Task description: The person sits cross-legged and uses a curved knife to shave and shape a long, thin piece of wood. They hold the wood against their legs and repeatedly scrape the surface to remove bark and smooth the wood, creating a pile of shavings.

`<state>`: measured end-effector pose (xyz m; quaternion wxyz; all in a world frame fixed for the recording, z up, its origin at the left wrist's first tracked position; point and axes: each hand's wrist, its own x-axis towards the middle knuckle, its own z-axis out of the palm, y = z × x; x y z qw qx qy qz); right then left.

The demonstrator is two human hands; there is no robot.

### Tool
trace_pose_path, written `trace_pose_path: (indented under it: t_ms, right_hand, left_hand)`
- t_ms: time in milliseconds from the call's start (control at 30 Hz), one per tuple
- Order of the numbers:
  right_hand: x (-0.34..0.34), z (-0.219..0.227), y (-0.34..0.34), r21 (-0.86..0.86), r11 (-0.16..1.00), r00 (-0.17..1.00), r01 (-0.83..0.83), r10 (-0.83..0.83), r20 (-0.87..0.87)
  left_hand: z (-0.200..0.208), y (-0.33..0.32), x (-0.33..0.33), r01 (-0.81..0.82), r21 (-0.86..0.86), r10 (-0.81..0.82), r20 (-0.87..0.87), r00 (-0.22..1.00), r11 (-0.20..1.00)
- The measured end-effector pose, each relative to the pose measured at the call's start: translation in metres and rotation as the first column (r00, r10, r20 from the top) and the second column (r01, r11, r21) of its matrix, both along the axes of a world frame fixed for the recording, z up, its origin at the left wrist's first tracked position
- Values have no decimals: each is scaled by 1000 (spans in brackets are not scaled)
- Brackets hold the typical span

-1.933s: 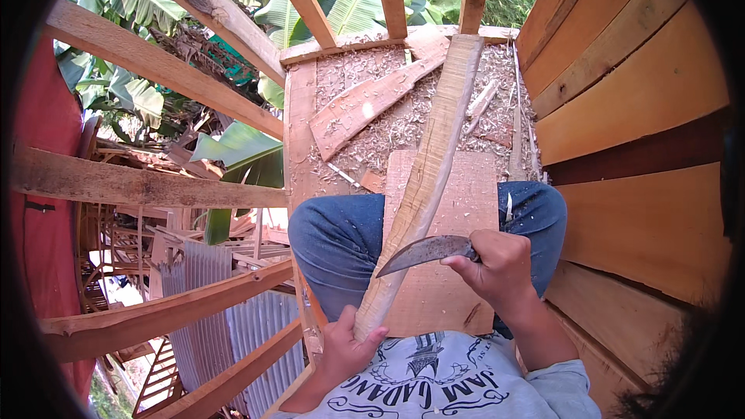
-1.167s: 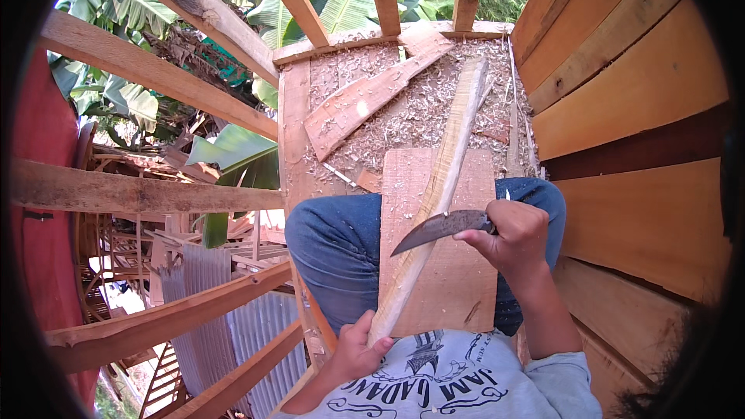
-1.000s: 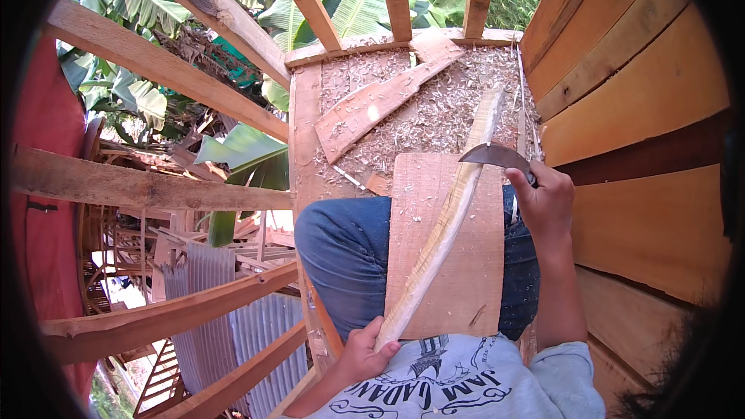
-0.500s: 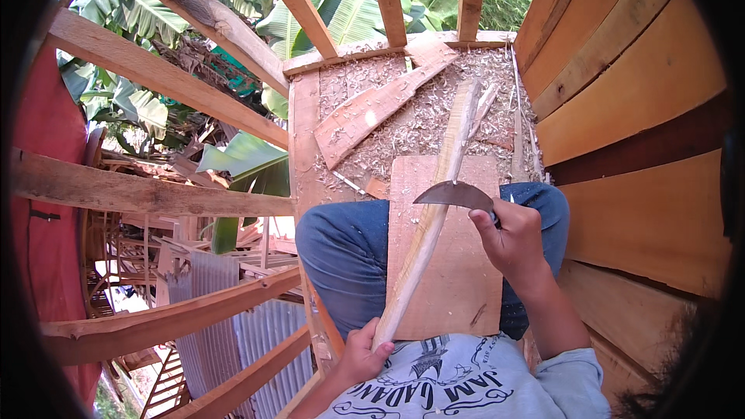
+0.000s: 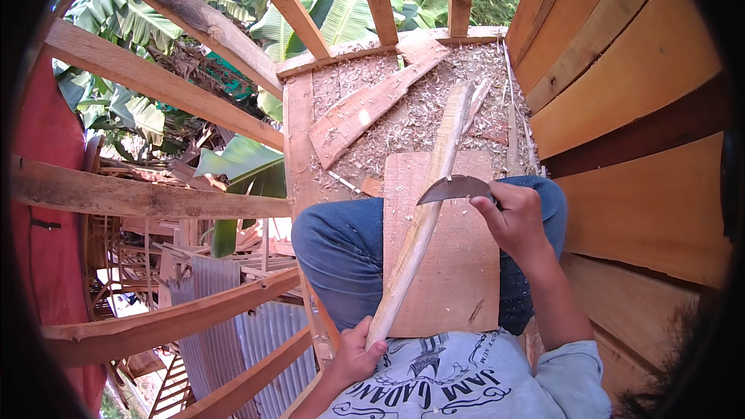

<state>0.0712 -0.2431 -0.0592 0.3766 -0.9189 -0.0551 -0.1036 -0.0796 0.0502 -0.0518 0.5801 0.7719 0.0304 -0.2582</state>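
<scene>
A long, pale stick of wood (image 5: 415, 256) slants across my lap, its far end pointing away over the floor. My left hand (image 5: 358, 353) is closed around its near end, close to my shirt. In my right hand (image 5: 514, 219) is a curved knife (image 5: 454, 188) with a broad dark blade; the fingers wrap its handle, which is mostly hidden. The blade lies across the stick about midway along, its tip reaching past the left side. Beneath the stick, a flat rectangular board (image 5: 458, 287) rests on my thighs.
Wood shavings (image 5: 403, 128) cover the floor ahead, with a tapered plank (image 5: 361, 120) lying on them. Wooden rails (image 5: 155, 194) stand along the left, and a slatted plank wall (image 5: 636, 209) closes the right. Corrugated sheets (image 5: 272, 349) lie beyond the rails, lower left.
The knife has shifted very slightly along the stick, still touching it. My left hand keeps its hold on the near end. The whole view has moved a little.
</scene>
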Motion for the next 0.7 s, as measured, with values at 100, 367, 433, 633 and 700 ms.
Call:
trace_pose_path:
  t_ms: [100, 367, 433, 633, 700]
  right_hand:
    - [-16, 0, 10, 76, 997, 999, -15, 12, 34]
    - [0, -6, -3, 53, 998, 997, -22, 18, 77]
    - [-16, 10, 16, -38, 958, 948, -283, 285, 142]
    - [8, -4, -1, 35, 997, 995, -67, 65, 73]
    - [-14, -5, 18, 223, 968, 987, -115, 85, 137]
  left_hand:
    - [-6, 0, -1, 41, 10, -41, 86, 995, 999]
    - [3, -3, 5, 67, 42, -71, 82, 994, 997]
    - [3, -2, 7, 61, 53, -66, 89, 994, 997]
    - [2, -1, 14, 85, 46, -86, 18, 996, 995]
    - [6, -8, 13, 102, 35, -104, 48, 993, 994]
